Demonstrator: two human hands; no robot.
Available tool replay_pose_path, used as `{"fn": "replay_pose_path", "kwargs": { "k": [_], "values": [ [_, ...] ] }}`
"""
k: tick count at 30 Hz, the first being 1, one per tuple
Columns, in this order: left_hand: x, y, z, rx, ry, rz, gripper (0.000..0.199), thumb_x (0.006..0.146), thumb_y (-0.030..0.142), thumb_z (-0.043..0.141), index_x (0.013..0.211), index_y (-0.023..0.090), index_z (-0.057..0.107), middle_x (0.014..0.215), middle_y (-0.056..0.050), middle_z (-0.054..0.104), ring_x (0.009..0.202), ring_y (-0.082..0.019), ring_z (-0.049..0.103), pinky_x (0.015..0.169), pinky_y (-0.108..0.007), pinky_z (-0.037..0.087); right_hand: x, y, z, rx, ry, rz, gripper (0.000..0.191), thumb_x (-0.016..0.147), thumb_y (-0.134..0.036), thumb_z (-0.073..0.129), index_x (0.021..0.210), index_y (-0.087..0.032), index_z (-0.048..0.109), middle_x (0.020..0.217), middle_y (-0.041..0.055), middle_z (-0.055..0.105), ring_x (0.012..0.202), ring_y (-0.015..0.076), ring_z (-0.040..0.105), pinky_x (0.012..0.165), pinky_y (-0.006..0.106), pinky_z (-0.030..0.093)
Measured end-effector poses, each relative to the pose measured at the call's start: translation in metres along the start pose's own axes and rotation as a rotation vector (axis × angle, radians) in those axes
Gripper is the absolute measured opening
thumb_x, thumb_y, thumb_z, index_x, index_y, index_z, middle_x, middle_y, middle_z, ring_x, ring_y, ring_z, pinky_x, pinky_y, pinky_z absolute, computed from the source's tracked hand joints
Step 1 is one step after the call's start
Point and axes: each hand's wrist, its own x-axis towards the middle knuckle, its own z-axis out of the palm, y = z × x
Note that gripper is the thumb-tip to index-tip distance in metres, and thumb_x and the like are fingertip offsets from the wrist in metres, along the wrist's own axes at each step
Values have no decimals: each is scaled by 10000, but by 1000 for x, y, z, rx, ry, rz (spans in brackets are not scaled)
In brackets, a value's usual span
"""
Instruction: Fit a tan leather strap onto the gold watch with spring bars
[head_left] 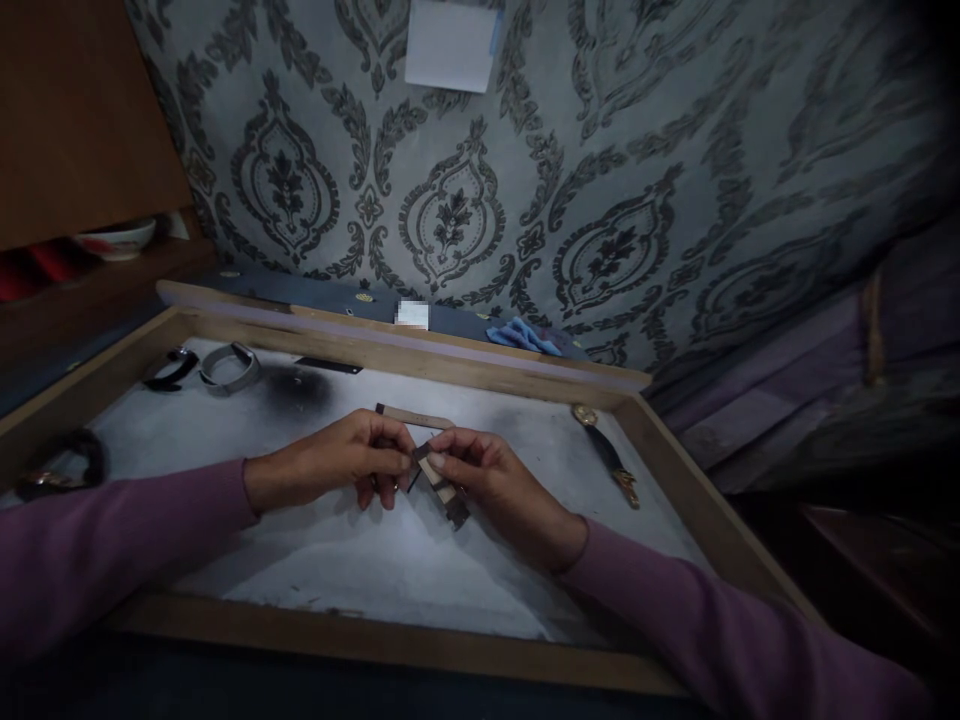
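Over the middle of a shallow wooden tray point(390, 640), both of my hands meet at the fingertips. My right hand point(487, 475) is closed on a short watch strap point(439, 485), dark on one side and beige on the other, with its end slanting down toward me. My left hand point(360, 455) is pinched at the strap's upper end; what its fingers hold is too small to make out. A thin dark strip point(413, 480) shows between the hands. Just behind them lies another strap piece point(416, 416), beige with a dark end.
At the tray's left are a black watch point(171, 370), a grey looped strap point(229, 370) and a dark watch point(64, 465). A gold watch with a black strap point(607, 455) lies right. Beyond the back rim point(405, 345) sits a blue cloth point(523, 336); a patterned wall rises behind.
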Motion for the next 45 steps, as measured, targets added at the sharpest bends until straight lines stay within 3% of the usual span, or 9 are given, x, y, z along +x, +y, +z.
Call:
{"fn": "replay_pose_path", "kwargs": {
  "k": [5, 14, 25, 31, 39, 45],
  "values": [
    [1, -1, 1, 12, 3, 0, 236, 743, 376, 642, 730, 159, 552, 671, 6, 619, 524, -92, 591, 397, -160, 397, 0, 2, 0, -39, 14, -16, 282, 698, -358, 808, 830, -168, 647, 624, -41, 620, 428, 62, 484, 380, 187, 435],
    [1, -1, 0, -30, 41, -9, 176, 701, 304, 659, 715, 148, 580, 669, -15, 652, 543, -113, 617, 410, -176, 411, 1, 2, 1, -69, 41, -57, 251, 703, -340, 801, 819, -171, 655, 633, -35, 623, 460, 58, 491, 409, 178, 403],
    [1, 3, 7, 47, 131, -35, 161, 635, 307, 613, 614, 164, 542, 519, 20, 590, 415, -84, 528, 388, -172, 381, -1, 0, 5, -150, 79, -118, 238, 691, -315, 803, 795, -153, 664, 653, -22, 622, 541, 69, 518, 485, 188, 422],
    [-1, 6, 8, 73, 168, -64, 140, 629, 298, 585, 612, 162, 561, 509, 21, 588, 402, -83, 520, 391, -174, 376, 0, 4, 2, -91, 86, -124, 230, 715, -327, 782, 819, -166, 656, 598, -51, 574, 420, 54, 436, 391, 191, 390],
    [0, 4, 8, 7, 217, -33, 183, 606, 300, 649, 684, 177, 538, 562, 19, 609, 448, -92, 536, 351, -151, 347, 0, 3, 3, -90, 98, -108, 235, 699, -319, 795, 806, -159, 659, 618, -36, 593, 457, 59, 463, 401, 181, 387],
    [2, 1, 6, -13, 191, -36, 222, 613, 315, 693, 686, 166, 546, 565, 14, 601, 455, -93, 541, 353, -152, 359, 0, 5, 1, -109, 87, -112, 212, 723, -316, 775, 810, -165, 656, 619, -42, 588, 451, 53, 451, 407, 186, 384]
  ]
}}
